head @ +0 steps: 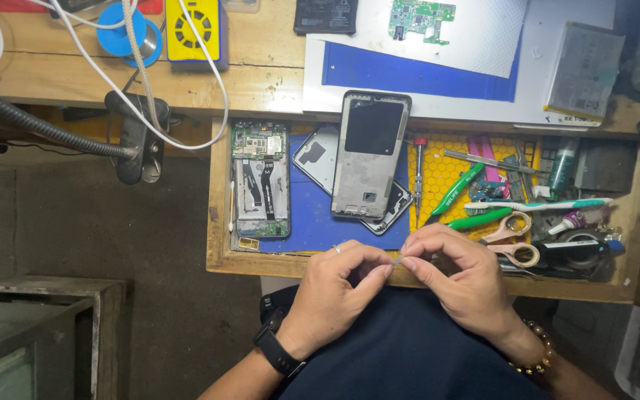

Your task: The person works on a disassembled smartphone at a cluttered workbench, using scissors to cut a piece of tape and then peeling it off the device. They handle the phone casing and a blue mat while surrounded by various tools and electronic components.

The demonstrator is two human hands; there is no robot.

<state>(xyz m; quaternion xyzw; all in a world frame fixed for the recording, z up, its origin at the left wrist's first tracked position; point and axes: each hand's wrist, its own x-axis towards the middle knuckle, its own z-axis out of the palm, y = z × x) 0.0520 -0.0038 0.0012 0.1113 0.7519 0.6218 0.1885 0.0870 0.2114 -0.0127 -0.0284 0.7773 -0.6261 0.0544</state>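
Note:
My left hand (335,292) and my right hand (457,278) meet over the front edge of an open wooden drawer (220,222), fingertips pinched together on a tiny pale part (397,258). What the part is I cannot make out. A black watch sits on my left wrist, a bead bracelet on my right. Just beyond my hands, on a blue mat, lie a grey phone frame (370,155), a phone back cover (318,157) under it, and an opened phone with bare boards (261,181).
The drawer's right half holds a yellow honeycomb tray (446,170) with green pry tools, a screwdriver (418,174), scissors (512,237), a toothbrush and tape. On the bench above lie a green circuit board (421,18), a blue mat, a battery (585,70), white cables and a black clamp (136,141).

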